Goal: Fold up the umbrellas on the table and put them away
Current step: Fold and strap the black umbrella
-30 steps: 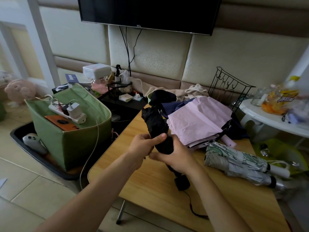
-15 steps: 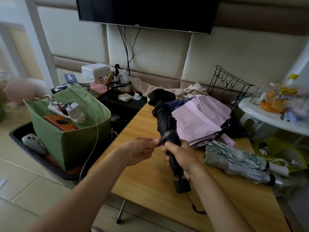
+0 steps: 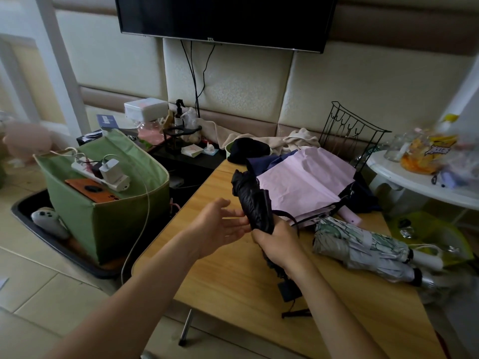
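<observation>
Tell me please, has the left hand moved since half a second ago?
Yes. The left hand has let go of the strap and opened, palm up over the wooden table, left of the black umbrella.
</observation>
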Tool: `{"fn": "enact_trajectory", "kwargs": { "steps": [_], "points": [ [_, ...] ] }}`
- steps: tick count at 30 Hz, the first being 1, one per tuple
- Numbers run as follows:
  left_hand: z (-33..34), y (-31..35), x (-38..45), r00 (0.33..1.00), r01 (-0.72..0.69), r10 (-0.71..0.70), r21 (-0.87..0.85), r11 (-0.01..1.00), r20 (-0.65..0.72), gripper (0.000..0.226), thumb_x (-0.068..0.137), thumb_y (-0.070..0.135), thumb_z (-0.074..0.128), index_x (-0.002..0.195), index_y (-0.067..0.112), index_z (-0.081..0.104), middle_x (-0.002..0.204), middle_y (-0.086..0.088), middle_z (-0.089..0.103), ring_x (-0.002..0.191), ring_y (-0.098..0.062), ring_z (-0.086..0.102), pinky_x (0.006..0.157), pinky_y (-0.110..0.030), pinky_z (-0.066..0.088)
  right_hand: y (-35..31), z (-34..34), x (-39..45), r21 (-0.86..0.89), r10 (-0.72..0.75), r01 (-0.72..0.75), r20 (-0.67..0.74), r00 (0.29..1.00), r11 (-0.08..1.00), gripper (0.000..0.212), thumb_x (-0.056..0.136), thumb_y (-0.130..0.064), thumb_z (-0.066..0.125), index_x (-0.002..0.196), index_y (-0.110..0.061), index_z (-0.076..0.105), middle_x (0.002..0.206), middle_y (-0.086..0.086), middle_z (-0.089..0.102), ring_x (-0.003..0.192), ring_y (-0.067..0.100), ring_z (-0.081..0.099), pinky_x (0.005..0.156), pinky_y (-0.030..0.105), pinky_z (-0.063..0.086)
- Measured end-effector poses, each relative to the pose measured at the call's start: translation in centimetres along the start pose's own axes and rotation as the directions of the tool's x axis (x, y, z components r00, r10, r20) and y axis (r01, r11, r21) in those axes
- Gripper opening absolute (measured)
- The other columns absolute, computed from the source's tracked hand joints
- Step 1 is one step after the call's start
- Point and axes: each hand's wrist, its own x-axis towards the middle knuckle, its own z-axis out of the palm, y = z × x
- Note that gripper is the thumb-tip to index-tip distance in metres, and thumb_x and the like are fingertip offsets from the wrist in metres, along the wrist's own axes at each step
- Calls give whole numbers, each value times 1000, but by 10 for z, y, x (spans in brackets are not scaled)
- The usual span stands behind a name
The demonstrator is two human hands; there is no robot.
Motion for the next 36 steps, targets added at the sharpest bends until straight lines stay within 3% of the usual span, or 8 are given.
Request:
{"fn": "enact_trajectory", "kwargs": {
  "steps": [7,9,12,17,24,29,33,36],
  "points": [
    [-3,1,-1,972,224,-227,53,973,59,73,106,53,25,128,-9,58,116,-28,70,102,-39,69,83,-44,55,-7,-11,-7,461,111,-275,352,929,844,18,90,-6,64,74,-9,58,65,8,54,47,19,47,46,26,40],
    [-2,6,-9,981,177,-181,54,983,68,63,107,52,31,129,0,59,127,-25,67,108,-36,66,89,-48,53,-5,-20,-9,476,18,-335,556,831,813,13,85,-6,66,75,-7,56,67,9,51,48,17,44,45,25,38],
    [-6,17,-15,994,105,-106,15,994,22,26,108,10,41,129,4,55,150,-28,46,111,-40,62,80,-46,56,-3,-36,-16,263,-15,-215,664,748,940,18,79,-13,71,86,-5,56,64,7,51,49,18,47,48,26,41],
    [-29,38,-17,923,40,-173,363,931,344,88,86,71,60,142,3,55,144,-21,56,133,-40,53,114,-52,40,-6,-52,-19,-182,-33,172,588,808,968,19,83,-17,76,92,-21,60,72,-4,63,60,13,59,57,29,46],
    [-3,29,-26,879,-473,117,819,325,462,32,89,25,77,120,28,72,107,12,77,104,1,69,97,-23,53,2,-35,-19,-482,-37,288,466,884,828,29,81,-31,73,98,-43,54,90,-10,62,80,8,61,63,29,46],
    [6,-1,-18,648,-556,565,824,-108,511,33,90,8,71,117,26,73,111,14,71,99,4,60,89,-7,44,9,-18,-13,-658,-169,214,132,977,722,30,87,-34,64,114,-32,53,98,-2,65,74,19,57,55,29,39],
    [18,-21,-18,512,-534,746,838,-113,427,13,92,10,68,102,17,74,107,6,57,90,-6,52,81,-12,40,14,-5,-9,-664,-239,154,-39,970,731,21,95,-34,58,113,-29,49,92,-1,66,68,21,58,52,29,39],
    [24,-27,-19,507,-471,819,882,2,269,6,94,11,68,98,13,72,108,3,53,89,-11,51,74,-13,40,19,2,-10,-703,-285,136,-98,954,698,30,97,-34,59,125,-27,48,99,2,66,78,26,67,60,34,51]
  ]
}}
